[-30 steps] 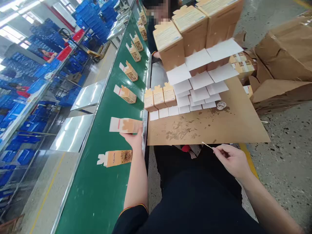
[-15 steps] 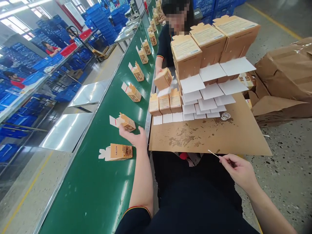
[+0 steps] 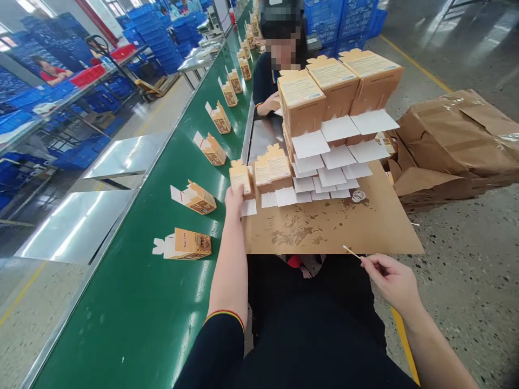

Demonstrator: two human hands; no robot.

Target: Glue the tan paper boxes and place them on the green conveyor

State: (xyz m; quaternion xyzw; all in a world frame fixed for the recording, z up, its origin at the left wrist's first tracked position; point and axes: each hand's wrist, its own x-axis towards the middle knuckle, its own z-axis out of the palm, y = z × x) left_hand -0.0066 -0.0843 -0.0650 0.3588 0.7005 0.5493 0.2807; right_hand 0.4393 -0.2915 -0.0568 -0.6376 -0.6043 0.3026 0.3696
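My left hand is closed around a small tan carton at the left edge of the cardboard sheet. The carton stands a little apart from two similar cartons, its white flap pointing toward me. Low on the right, my right hand pinches a thin cotton swab whose white tip points left. A small clear round dish sits on the wet-spotted cardboard. Behind it rises a stack of cartons with white flaps hanging out.
A green conveyor belt runs along my left, carrying a line of open cartons. Across the stack a co-worker has a hand near the cartons. A large brown paper-wrapped bundle lies on the right.
My left hand has moved right from beside a belt carton and now grips the leftmost carton on the cardboard. My right hand still holds the swab. The co-worker's hand has drawn back.
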